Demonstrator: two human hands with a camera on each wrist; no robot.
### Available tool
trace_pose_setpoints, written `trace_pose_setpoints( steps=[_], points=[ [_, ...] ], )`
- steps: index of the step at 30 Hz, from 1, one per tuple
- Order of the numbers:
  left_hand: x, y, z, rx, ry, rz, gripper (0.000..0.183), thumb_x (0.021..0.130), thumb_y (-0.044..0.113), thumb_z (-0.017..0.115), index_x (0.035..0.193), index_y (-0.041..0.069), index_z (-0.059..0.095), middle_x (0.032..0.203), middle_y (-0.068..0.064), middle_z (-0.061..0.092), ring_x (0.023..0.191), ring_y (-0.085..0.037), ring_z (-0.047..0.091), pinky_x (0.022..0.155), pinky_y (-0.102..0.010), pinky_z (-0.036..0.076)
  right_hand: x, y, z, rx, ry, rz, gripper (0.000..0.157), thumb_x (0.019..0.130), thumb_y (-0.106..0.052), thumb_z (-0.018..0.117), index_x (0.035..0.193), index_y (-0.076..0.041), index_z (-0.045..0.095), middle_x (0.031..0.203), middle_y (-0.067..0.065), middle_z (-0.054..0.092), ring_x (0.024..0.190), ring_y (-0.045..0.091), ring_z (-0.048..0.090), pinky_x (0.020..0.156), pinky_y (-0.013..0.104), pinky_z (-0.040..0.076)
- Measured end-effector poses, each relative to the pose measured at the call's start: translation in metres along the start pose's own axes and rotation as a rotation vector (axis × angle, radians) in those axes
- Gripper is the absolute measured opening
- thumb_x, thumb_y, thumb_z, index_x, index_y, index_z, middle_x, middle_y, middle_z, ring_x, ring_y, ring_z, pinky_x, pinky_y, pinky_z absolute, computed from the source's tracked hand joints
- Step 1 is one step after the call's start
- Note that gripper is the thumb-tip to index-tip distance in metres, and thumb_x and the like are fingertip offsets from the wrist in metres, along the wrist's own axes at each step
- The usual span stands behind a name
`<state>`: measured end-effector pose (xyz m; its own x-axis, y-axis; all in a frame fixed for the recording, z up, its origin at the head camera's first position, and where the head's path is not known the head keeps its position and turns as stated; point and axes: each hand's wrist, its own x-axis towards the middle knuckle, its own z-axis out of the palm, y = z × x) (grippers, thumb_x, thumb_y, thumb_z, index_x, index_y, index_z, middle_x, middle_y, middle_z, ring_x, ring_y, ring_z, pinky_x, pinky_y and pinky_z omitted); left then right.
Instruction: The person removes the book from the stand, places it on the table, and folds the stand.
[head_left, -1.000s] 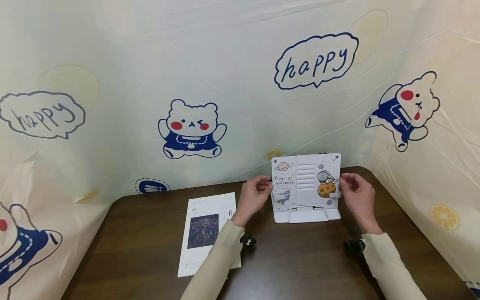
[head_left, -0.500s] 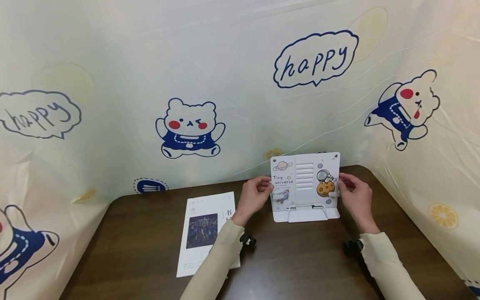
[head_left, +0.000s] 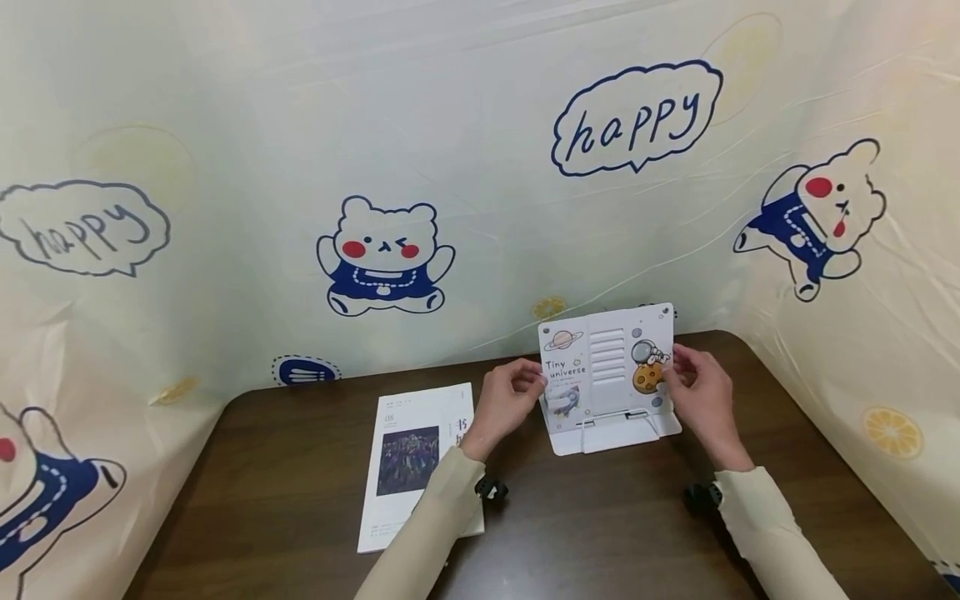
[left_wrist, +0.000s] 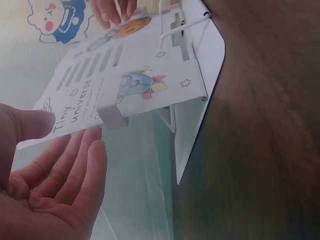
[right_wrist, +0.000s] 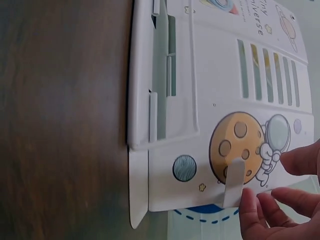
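A white book stand with "Tiny universe", a rocket and an astronaut printed on it stands upright at the back right of the table. My left hand pinches its left edge; the left wrist view shows the thumb in front and the fingers reaching behind the panel. At the opposite edge my right hand grips the panel beside a small white page clip. A wire holder crosses the lower front above the flat base. Left of the stand lies a white book with a dark picture on its cover.
The dark brown wooden table has rounded back corners. Behind and around it hangs a pale curtain printed with bears and "happy" bubbles. My left forearm passes over the book's right side.
The stand has turned slightly, its left side coming nearer to me. My right hand has shifted a little left along with it, and now covers the right page clip in the head view.
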<state>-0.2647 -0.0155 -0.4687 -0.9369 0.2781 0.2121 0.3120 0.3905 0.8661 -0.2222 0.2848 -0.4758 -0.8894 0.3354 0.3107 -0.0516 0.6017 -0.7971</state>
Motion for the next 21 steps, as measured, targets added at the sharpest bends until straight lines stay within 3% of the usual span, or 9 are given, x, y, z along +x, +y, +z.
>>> trace_pose_setpoints(
  steps=[3, 5, 8, 11, 13, 21],
  points=[
    [-0.007, 0.001, -0.002, -0.016, -0.022, 0.018, 0.019, 0.098, 0.015, 0.071, 0.115, 0.007, 0.074, 0.106, -0.01, 0.078, 0.089, -0.018, 0.076, 0.081, -0.031, 0.064, -0.002, -0.003, 0.004, -0.01, -0.017, -0.014, 0.044, 0.101, -0.011, 0.066, 0.141, 0.005, 0.059, 0.123, 0.024, 0.061, 0.105, 0.034, 0.063, 0.078, -0.002, 0.039],
    [-0.012, 0.002, -0.004, -0.029, -0.041, 0.023, 0.018, 0.097, 0.014, 0.072, 0.114, 0.007, 0.074, 0.107, -0.01, 0.078, 0.089, -0.019, 0.077, 0.082, -0.031, 0.064, -0.004, -0.006, 0.008, -0.024, -0.023, -0.03, 0.044, 0.1, -0.011, 0.067, 0.14, 0.006, 0.06, 0.125, 0.025, 0.059, 0.106, 0.035, 0.063, 0.082, 0.005, 0.044],
    [-0.019, 0.003, -0.004, -0.049, -0.067, 0.028, 0.016, 0.097, 0.013, 0.072, 0.112, 0.007, 0.074, 0.106, -0.011, 0.078, 0.09, -0.019, 0.078, 0.082, -0.03, 0.063, -0.006, -0.01, 0.014, -0.037, -0.032, -0.059, 0.044, 0.099, -0.008, 0.066, 0.139, 0.01, 0.059, 0.131, 0.028, 0.054, 0.11, 0.041, 0.061, 0.093, 0.031, 0.055],
    [-0.026, 0.005, -0.004, -0.07, -0.094, 0.03, 0.016, 0.097, 0.011, 0.072, 0.112, 0.006, 0.074, 0.107, -0.011, 0.078, 0.09, -0.02, 0.078, 0.083, -0.03, 0.063, -0.009, -0.014, 0.02, -0.034, -0.044, -0.074, 0.048, 0.098, -0.008, 0.067, 0.14, 0.013, 0.056, 0.137, 0.031, 0.048, 0.117, 0.047, 0.058, 0.1, 0.058, 0.053],
    [-0.031, 0.007, -0.004, -0.083, -0.108, 0.035, 0.016, 0.097, 0.01, 0.072, 0.112, 0.005, 0.074, 0.106, -0.011, 0.078, 0.09, -0.021, 0.078, 0.083, -0.03, 0.064, -0.011, -0.017, 0.024, -0.033, -0.054, -0.083, 0.051, 0.098, -0.008, 0.067, 0.142, 0.014, 0.053, 0.139, 0.032, 0.046, 0.121, 0.048, 0.055, 0.103, 0.062, 0.051],
    [-0.045, 0.013, 0.002, -0.108, -0.141, 0.053, 0.009, 0.095, 0.008, 0.073, 0.103, 0.004, 0.073, 0.102, -0.012, 0.077, 0.087, -0.016, 0.078, 0.078, -0.022, 0.062, -0.019, -0.026, 0.033, -0.047, -0.132, -0.109, 0.062, 0.097, -0.009, 0.069, 0.149, 0.013, 0.045, 0.145, 0.032, 0.041, 0.114, 0.042, 0.055, 0.096, 0.057, 0.054]
  ],
)
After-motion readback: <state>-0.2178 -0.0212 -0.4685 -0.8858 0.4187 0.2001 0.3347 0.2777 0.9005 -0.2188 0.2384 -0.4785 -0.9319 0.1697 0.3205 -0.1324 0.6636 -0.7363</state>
